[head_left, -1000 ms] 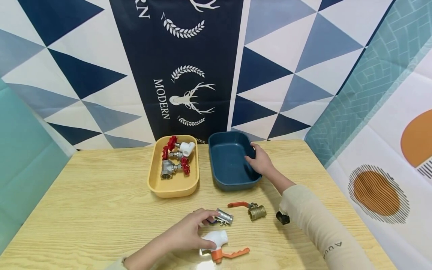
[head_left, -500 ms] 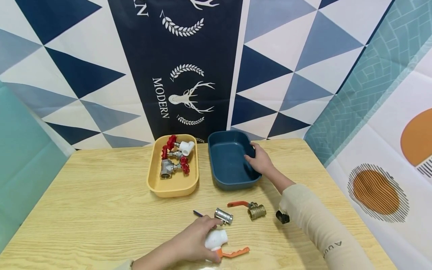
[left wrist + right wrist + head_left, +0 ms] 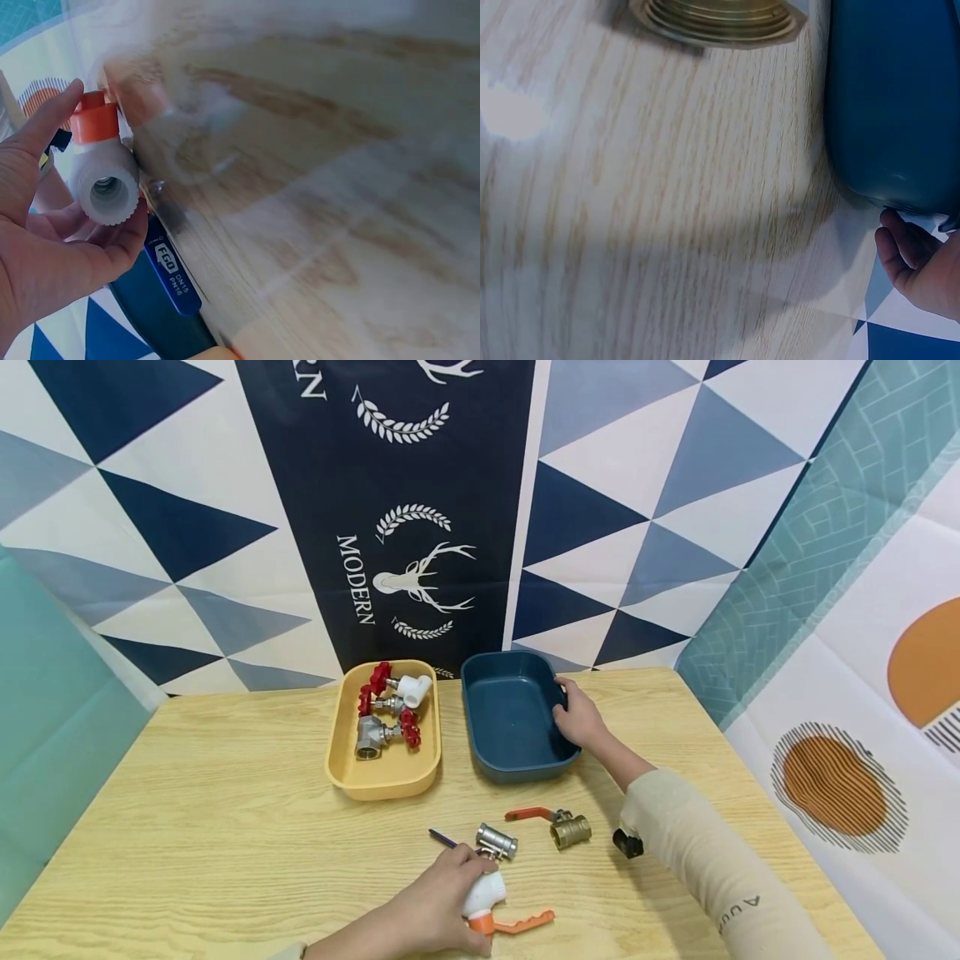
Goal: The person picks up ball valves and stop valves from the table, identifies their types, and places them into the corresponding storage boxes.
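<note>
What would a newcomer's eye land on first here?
Probably the red handwheels in the yellow tray, at the back. Then the white valve with its orange handle, in the left hand up front. The blue tray, gripped by the right hand, stands right of the yellow.

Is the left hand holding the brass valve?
No, the left hand holds the white valve, while the brass valve lies on the table.

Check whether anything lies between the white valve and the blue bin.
Yes: the silver valve lies between the white valve and the blue bin, and the red lever of the brass valve reaches in from the right. Lifting over both would probably clear them.
</note>
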`<state>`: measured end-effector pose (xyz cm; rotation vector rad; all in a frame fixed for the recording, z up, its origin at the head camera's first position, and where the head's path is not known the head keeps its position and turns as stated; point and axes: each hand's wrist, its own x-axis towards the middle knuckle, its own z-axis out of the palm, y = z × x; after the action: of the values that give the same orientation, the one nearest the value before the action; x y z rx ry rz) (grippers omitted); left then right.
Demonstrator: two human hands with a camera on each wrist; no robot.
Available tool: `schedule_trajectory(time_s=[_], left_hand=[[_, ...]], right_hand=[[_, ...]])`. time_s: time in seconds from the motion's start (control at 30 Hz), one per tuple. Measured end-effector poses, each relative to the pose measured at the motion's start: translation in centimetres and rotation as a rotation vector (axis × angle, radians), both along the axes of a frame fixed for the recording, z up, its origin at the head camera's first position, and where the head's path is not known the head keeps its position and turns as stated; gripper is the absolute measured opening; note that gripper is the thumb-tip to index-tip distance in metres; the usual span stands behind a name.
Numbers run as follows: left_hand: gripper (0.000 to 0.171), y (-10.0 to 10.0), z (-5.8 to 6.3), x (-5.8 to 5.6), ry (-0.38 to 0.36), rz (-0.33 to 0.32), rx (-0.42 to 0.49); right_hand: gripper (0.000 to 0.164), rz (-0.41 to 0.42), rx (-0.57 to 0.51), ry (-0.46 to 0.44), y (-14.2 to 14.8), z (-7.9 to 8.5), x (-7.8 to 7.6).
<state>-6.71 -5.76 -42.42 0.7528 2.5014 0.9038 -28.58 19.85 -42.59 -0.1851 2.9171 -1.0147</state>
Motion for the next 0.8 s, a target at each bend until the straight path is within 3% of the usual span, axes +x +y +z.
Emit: schedule_trajectory(time_s=[0.33,0.8], left_hand=[[0.077,0.41,-0.49,0.11,0.028,-0.009,-0.047],[0.070,0.38,-0.49,0.21,0.059,0.013,-0.008]], right_hand=[[0.052,-0.008,-0.017,-0.006,0.07,-0.28,-0.02],[0.053,-0.020,-0.025,-0.012,0.05,-0.42,-0.17]])
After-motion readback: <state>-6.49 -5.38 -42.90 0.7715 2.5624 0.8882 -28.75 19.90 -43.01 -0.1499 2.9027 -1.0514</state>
